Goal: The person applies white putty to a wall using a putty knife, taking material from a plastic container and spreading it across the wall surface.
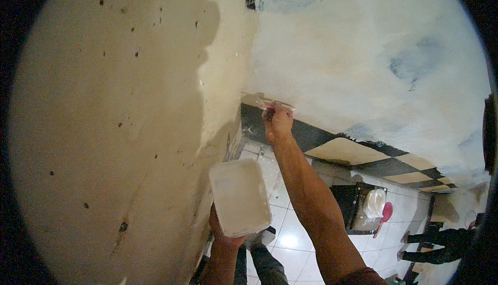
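Observation:
My left hand grips a pale rectangular tub from below and the side. Off-white paste spreads across the tub's inside. Up ahead, my right hand is closed around a wide, thin putty spreader, its edge against the facing wall close to the corner. White coating covers most of that wall, with dark bluish patches showing through. Just below the spreader runs a band of black and cream checkered tiles.
A beige wall with dark spots rises close on my left. On the white tiled floor stands a black stand bearing a white bag and a pink scoop. Another person's dark-trousered legs show at far right.

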Action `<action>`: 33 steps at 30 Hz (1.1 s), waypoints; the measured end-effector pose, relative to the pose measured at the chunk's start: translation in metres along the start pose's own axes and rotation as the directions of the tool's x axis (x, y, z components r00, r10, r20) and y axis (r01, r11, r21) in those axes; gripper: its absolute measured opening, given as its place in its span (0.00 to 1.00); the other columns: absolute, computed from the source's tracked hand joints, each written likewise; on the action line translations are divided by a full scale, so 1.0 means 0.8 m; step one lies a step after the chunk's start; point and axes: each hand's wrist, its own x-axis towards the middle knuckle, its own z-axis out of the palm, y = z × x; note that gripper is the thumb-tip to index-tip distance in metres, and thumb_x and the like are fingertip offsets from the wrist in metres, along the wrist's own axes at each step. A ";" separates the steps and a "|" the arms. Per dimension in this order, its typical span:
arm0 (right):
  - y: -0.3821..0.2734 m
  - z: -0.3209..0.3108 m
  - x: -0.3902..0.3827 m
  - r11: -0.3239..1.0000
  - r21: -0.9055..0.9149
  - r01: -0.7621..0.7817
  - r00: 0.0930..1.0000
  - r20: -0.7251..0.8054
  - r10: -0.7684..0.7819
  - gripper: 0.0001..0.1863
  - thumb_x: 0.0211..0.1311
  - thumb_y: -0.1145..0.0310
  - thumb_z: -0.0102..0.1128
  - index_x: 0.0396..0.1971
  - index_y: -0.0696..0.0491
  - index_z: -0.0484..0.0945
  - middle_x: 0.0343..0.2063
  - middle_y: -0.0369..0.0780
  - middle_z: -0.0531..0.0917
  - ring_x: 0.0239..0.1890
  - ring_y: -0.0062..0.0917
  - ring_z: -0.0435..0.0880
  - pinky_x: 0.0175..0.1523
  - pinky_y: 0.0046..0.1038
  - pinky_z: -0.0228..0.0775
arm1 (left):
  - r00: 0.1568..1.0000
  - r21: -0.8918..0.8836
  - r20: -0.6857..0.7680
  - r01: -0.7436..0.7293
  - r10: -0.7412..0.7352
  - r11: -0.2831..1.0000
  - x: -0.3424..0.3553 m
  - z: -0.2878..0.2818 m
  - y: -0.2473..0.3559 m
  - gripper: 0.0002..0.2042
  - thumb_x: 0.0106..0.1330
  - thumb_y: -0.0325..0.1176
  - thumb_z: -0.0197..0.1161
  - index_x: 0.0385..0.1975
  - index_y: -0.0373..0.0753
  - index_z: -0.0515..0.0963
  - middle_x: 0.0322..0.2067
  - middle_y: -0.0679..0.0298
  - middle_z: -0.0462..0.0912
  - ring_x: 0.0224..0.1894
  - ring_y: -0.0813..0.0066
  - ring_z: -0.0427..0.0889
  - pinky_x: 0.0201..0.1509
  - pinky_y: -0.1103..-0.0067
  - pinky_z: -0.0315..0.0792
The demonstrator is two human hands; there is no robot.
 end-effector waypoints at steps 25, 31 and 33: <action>-0.232 0.080 -0.164 -0.600 -0.444 0.666 0.337 0.896 -0.290 0.22 0.54 0.80 0.57 0.51 0.58 0.69 0.39 0.45 0.77 0.35 0.37 0.80 0.38 0.33 0.74 | 0.997 -0.031 0.065 0.039 -0.037 0.999 -0.024 0.056 0.000 0.26 0.69 0.48 0.48 0.61 0.39 0.64 0.56 0.53 0.73 0.56 0.54 0.74 0.59 0.56 0.70; -0.281 0.151 -0.104 -0.852 0.314 0.420 -0.100 0.949 0.300 0.31 0.48 0.65 0.61 0.56 0.53 0.71 0.48 0.42 0.74 0.47 0.37 0.76 0.53 0.38 0.70 | 0.999 0.011 -0.034 -0.007 0.007 1.000 -0.040 0.076 -0.005 0.27 0.69 0.49 0.48 0.61 0.39 0.63 0.55 0.53 0.73 0.57 0.54 0.74 0.60 0.56 0.70; -0.295 0.138 -0.080 -0.837 0.414 0.358 -0.034 0.901 0.432 0.31 0.48 0.64 0.60 0.57 0.51 0.71 0.50 0.41 0.73 0.49 0.35 0.74 0.55 0.37 0.69 | 0.999 0.000 0.033 0.001 -0.001 1.000 -0.038 0.066 -0.012 0.27 0.69 0.50 0.47 0.62 0.39 0.63 0.56 0.53 0.73 0.57 0.55 0.74 0.60 0.57 0.70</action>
